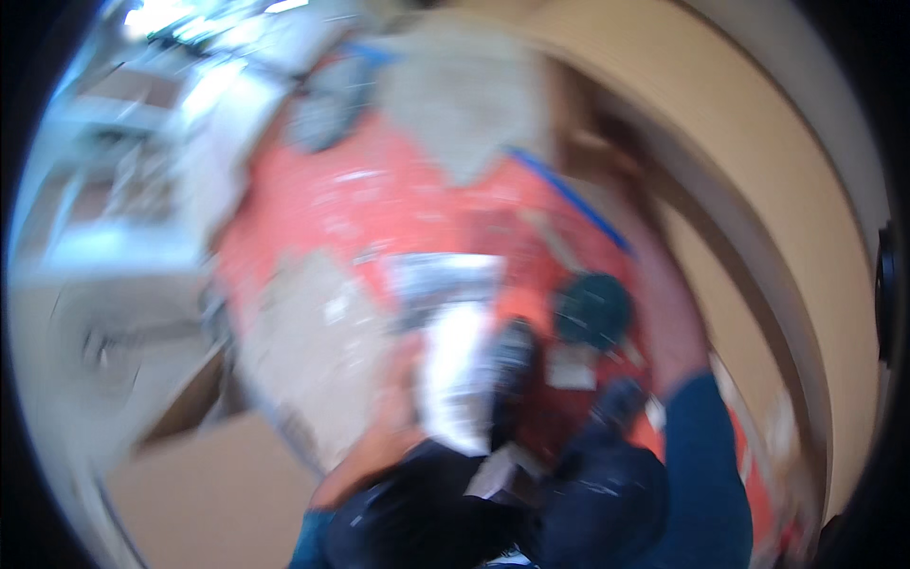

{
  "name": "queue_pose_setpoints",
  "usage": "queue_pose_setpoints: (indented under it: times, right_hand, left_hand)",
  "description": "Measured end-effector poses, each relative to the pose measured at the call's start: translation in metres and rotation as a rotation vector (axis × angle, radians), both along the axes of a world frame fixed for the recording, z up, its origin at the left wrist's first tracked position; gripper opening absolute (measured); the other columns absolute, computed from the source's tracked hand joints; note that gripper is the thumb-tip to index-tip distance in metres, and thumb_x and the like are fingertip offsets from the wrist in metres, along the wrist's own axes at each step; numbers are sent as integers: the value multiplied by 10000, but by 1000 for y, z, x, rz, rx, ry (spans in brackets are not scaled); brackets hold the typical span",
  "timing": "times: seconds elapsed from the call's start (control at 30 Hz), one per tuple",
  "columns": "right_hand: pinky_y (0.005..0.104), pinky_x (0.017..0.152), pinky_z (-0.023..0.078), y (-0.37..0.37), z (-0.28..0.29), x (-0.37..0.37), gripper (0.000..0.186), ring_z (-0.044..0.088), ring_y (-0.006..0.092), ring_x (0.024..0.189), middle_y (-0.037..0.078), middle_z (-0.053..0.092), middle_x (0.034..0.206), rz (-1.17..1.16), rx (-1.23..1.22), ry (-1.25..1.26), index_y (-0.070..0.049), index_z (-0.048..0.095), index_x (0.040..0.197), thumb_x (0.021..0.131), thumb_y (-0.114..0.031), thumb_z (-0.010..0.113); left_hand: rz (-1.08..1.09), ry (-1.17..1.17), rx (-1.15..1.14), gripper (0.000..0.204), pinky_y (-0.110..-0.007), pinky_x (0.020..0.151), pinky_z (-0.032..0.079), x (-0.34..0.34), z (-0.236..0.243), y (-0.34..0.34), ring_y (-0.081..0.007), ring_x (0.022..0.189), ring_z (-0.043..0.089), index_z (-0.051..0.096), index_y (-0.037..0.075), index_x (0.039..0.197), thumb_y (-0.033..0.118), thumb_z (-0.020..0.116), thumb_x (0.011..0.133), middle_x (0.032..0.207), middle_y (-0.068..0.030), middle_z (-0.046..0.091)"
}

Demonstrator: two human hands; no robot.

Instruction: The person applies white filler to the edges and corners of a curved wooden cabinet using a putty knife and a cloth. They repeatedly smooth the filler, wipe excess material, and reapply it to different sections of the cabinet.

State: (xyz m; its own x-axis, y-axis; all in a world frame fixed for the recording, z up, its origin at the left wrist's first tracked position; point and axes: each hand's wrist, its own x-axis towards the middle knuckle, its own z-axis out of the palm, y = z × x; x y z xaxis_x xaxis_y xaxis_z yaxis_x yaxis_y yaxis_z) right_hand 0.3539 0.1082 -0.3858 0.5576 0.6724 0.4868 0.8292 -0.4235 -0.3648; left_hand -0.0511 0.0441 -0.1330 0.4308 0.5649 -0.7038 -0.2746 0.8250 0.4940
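Motion blur smears the whole view. My left hand (400,384) is low in the middle, at the left edge of a white and silver package (455,370) that looks like a plastic bag. Its fingers appear closed on that edge. My right arm, in a dark green sleeve, stretches far forward along the right side. At its end my right hand (602,156) is beside a brown cardboard surface (569,100); its fingers are too blurred to read. A blue strip (569,197) lies just left of my right forearm.
Red flooring (351,190) carries flat cardboard pieces (464,95). A dark green round thing (592,311) lies near my shoes. An opened cardboard box (209,484) stands at lower left. Large tan curved-looking panels (758,142) bound the right. A grey rounded thing (330,100) lies farther off.
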Motion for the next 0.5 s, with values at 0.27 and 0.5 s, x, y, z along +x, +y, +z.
queue_pose_setpoints:
  times: [0.27,0.5]
  right_hand:
    - [449,872,495,-8,-57,52,295,620,366,1006,199,645,1056,89,-152,125,-37,631,1143,942,-218,514]
    - [440,893,488,-15,-74,85,336,619,380,1033,219,648,1086,109,-229,160,-14,619,1178,978,-243,475]
  left_hand:
    - [-254,-239,201,360,-284,721,548,37,-6,-2,-107,872,663,605,57,1156,359,640,962,1009,-24,673]
    - [-103,111,56,358,-309,714,565,43,6,-6,-130,871,676,569,48,1190,325,629,971,1031,-45,672]
